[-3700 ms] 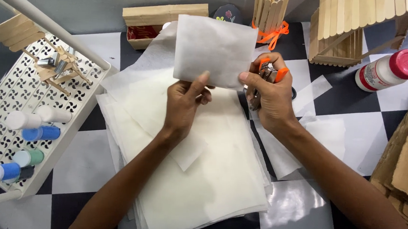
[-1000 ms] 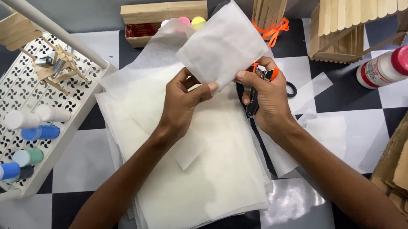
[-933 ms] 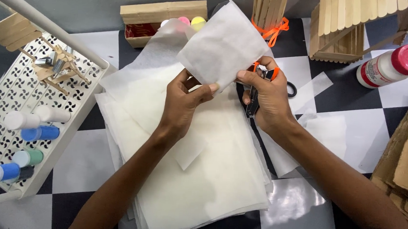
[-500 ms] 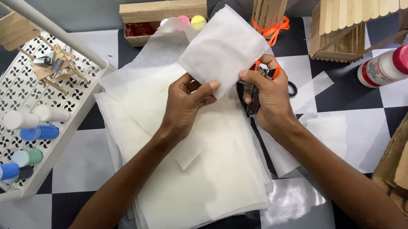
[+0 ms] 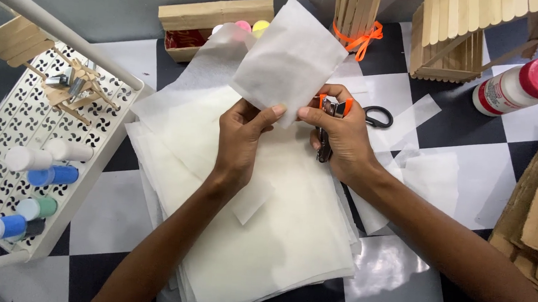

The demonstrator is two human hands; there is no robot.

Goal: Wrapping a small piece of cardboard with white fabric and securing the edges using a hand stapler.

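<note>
Left hand (image 5: 240,140): grip pinches translucent paper sheet (image 5: 290,62), tilted further than before | Right hand (image 5: 338,133): grip closed on orange stapler (image 5: 326,126), unchanged | Paper stack (image 5: 264,231): unmoved on surface

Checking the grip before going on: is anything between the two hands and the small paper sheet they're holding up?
Nothing visible. The left hand pinches the sheet at its lower edge, and the right hand touches the same edge while holding an orange stapler. The paper stack lies below them.

Bright, even light; sharp; faint floor glare
</note>
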